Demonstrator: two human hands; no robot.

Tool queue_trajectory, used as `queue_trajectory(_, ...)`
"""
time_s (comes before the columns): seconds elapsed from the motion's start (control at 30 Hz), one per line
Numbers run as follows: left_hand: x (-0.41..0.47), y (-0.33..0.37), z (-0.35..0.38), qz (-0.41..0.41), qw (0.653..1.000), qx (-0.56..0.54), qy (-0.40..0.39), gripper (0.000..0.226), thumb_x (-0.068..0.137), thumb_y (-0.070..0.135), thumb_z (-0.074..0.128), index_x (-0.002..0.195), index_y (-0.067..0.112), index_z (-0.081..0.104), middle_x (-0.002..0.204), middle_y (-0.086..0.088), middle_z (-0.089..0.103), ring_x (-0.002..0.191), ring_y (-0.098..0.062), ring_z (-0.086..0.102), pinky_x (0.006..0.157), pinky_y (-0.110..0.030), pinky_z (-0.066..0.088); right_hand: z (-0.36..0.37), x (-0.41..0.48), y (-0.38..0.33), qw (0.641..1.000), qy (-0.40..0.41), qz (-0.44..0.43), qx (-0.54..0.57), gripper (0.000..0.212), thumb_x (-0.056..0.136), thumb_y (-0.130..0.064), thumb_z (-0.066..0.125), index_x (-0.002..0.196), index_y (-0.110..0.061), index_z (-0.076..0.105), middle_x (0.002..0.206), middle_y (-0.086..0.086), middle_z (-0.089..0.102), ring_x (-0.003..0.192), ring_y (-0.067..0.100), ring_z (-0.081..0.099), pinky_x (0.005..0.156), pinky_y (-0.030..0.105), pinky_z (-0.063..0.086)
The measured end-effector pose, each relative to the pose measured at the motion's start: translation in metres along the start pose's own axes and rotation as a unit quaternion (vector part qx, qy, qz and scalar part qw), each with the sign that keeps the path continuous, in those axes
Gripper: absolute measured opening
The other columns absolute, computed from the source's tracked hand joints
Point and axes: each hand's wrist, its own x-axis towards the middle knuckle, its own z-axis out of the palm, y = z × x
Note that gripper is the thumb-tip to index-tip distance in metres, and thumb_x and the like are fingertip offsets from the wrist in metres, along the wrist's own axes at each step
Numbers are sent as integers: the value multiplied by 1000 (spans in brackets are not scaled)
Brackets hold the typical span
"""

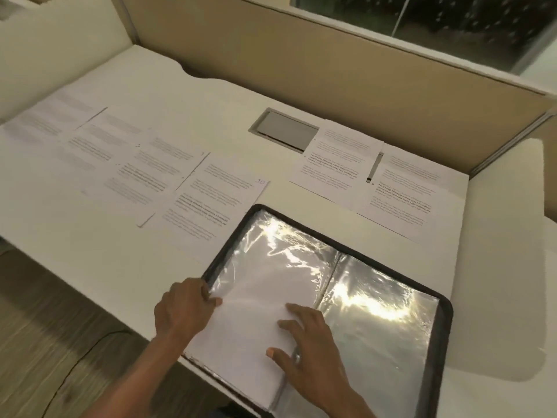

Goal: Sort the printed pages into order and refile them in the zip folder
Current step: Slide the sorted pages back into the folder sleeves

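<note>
White desk (99, 254), matte top, backed by a beige fabric partition (301, 86); dark window (422, 16) above it. Grey rectangular hatch (283, 128) set flush into the desk.

Writing: one printed page (211, 203) carries a handwritten "10" in its top right corner. Body text on every sheet is too blurred to read.

Printed pages: a row of overlapping sheets (90, 146) runs along the left of the desk and ends at the "10" page. Two more sheets (334, 164) lie side by side at the right, near the partition.

Zip folder (446, 327): lies open flat at the near desk edge, with a black rim and rounded corners. Inside are clear plastic sleeves (376, 327), crinkled and throwing strong glare. A white sheet (250, 321) lies on the left half; whether it sits inside a sleeve cannot be told.

Left hand (180, 309): fingers curled at the folder's left rim, thumb on top, pinching the white sheet's left edge.

Right hand (310, 342): fingers straight and spread, pressing flat on the same sheet just left of the spine.

Dark cable (75, 363) on the wood-look floor.
</note>
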Motion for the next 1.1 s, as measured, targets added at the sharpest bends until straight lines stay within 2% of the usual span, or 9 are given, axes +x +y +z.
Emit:
queue_trajectory(0.1, 13, -1, -7, 39, 995, 78, -42, 41, 87, 67, 72, 92, 28, 63, 84, 12, 59, 70, -9, 54, 59, -26, 41, 6, 18, -10, 997, 28, 32, -57, 42, 85, -59, 62, 115, -31, 70, 135, -13, 54, 128, 13, 48, 95, 33, 54)
queue_trajectory(0.27, 38, 10, -25, 93, 972, 206, -71, 58, 75, 77, 76, 93, 27, 52, 86, 11, 57, 77, -11, 60, 64, -25, 49, 5, 51, -18, 989, 9, 149, -24, 27, 89, -52, 65, 107, -32, 67, 110, -17, 49, 111, 8, 45, 82, 28, 52)
queue_trajectory(0.37, 51, 27, -32, 134, 955, 259, -47, 37, 88, 49, 77, 88, 27, 48, 79, 12, 47, 67, -7, 50, 57, -22, 39, -1, 72, -13, 976, 6, 215, 23, 17, 89, -50, 70, 97, -36, 66, 97, -20, 55, 99, 3, 53, 84, 28, 51)
queue_trajectory(0.43, 65, 39, -32, 148, 952, 268, -21, 26, 98, 25, 62, 82, 26, 41, 75, 13, 37, 60, -5, 36, 50, -22, 26, -10, 87, -6, 962, 2, 265, 62, 16, 87, -50, 74, 92, -37, 66, 93, -19, 63, 91, 1, 60, 86, 27, 53)
queue_trajectory(0.53, 89, 66, -40, 178, 958, 224, 18, 20, 101, 38, 60, 89, 26, 49, 78, 12, 41, 67, -8, 47, 52, -24, 28, -27, 107, 4, 951, 0, 294, 95, 16, 86, -47, 78, 93, -36, 68, 94, -17, 69, 88, 0, 64, 84, 25, 54)
queue_trajectory(0.67, 126, 115, -60, 209, 966, 152, 10, 47, 94, 65, 64, 101, 19, 59, 96, 1, 63, 84, -20, 63, 68, -30, 46, -58, 136, 19, 942, 34, 307, 129, 13, 86, -39, 82, 91, -33, 71, 91, -16, 72, 86, 0, 66, 85, 28, 56)
queue_trajectory(0.83, 182, 177, -68, 214, 976, -7, -48, 49, 83, 62, 79, 90, 15, 69, 88, -1, 72, 82, -22, 70, 79, -39, 60, -102, 180, 49, 907, 129, 328, 230, 11, 86, -27, 84, 94, -28, 76, 87, -8, 77, 81, 12, 75, 80, 39, 64)
queue_trajectory(0.93, 210, 211, -67, 234, 962, -107, -88, 39, 83, 55, 84, 82, 18, 71, 86, 4, 74, 87, -19, 71, 84, -38, 60, -125, 212, 71, 874, 193, 351, 276, 16, 87, -21, 85, 100, -22, 77, 90, -2, 76, 90, 20, 75, 75, 33, 65)
queue_trajectory(1.1, 242, 261, -58, 245, 957, -132, -84, 38, 86, 48, 84, 85, 12, 71, 90, -1, 74, 89, -22, 69, 80, -34, 53, -151, 258, 111, 834, 252, 372, 319, 25, 84, -20, 89, 105, -18, 74, 98, 11, 77, 95, 29, 76, 78, 41, 66)
